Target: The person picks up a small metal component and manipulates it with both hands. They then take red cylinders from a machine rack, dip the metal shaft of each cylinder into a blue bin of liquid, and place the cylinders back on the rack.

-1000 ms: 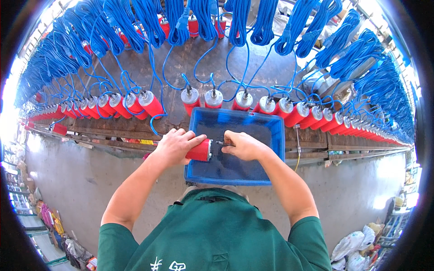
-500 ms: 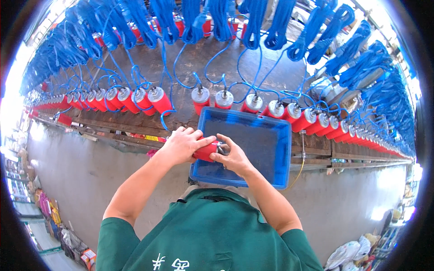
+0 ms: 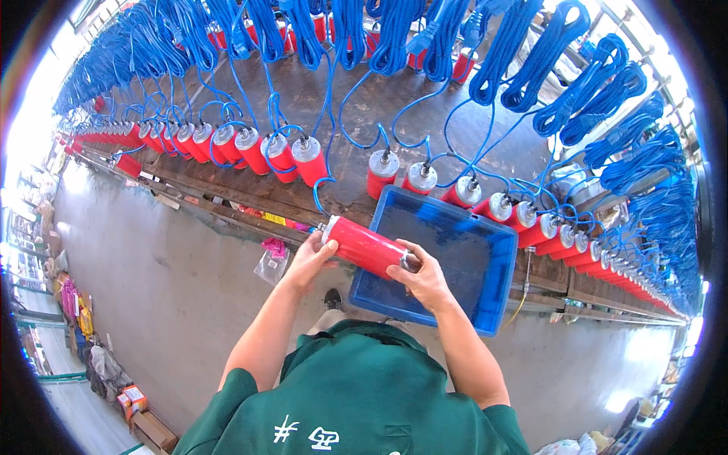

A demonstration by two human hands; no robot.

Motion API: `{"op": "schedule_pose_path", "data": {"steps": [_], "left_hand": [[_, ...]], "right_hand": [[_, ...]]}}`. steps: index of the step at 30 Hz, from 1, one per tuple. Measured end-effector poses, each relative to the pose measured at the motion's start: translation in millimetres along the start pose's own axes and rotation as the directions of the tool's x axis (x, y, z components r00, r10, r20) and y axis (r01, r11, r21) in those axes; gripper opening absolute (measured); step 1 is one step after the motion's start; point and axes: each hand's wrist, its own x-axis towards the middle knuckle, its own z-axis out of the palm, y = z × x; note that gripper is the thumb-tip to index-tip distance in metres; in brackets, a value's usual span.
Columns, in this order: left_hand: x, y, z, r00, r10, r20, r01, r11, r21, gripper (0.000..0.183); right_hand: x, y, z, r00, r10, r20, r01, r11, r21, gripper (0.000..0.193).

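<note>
A red cylinder (image 3: 362, 244) with metal ends lies sideways between my two hands, above the left part of a blue plastic tub (image 3: 506, 280). At its cable end, my left hand (image 3: 309, 262) grips the light metal cap, thumb on top. My right hand (image 3: 422, 277) closes around the opposite end, where a darker metal piece pokes out by the fingers. From the cap, a blue cable (image 3: 318, 199) curves up toward the bench. The undersides of both grips are hidden.
Similar red cylinders (image 3: 309, 161) stand in a long row along the dark bench (image 3: 334, 102), each with a blue cable. Coiled blue cables (image 3: 497, 57) hang behind them. A plastic bag with something pink (image 3: 273, 254) is below the bench edge.
My left hand has shifted from over the cylinder's side to its capped end, uncovering the red body. The right hand stays at the other end. The view has shifted, moving the bench rightward.
</note>
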Motion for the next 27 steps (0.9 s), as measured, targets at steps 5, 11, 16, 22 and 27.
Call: {"op": "schedule_pose_path", "data": {"steps": [5,11,16,22,27], "left_hand": [[23,7,11,0.968,-0.032,0.249,0.109,0.947,-0.302,0.062],[15,71,19,0.983,0.111,-0.149,-0.143,0.964,-0.224,0.056],[55,113,6,0.787,0.594,-0.169,-0.497,0.771,0.398,0.059],[130,98,29,0.691,0.719,-0.076,-0.36,0.434,0.826,0.076],[172,71,50,0.715,0.67,-0.199,-0.174,0.447,0.878,0.076]], "right_hand": [[3,-6,5,0.999,-0.004,0.034,0.006,0.999,-0.054,0.082],[-6,-6,-6,0.969,-0.162,-0.189,0.106,0.956,-0.273,0.072],[-63,-12,-37,0.946,-0.067,-0.316,0.043,0.995,-0.085,0.05],[-113,8,-56,0.879,0.018,-0.476,-0.025,1.0,-0.008,0.038],[-141,20,-59,0.836,0.066,-0.545,-0.025,0.996,0.082,0.032]]}}
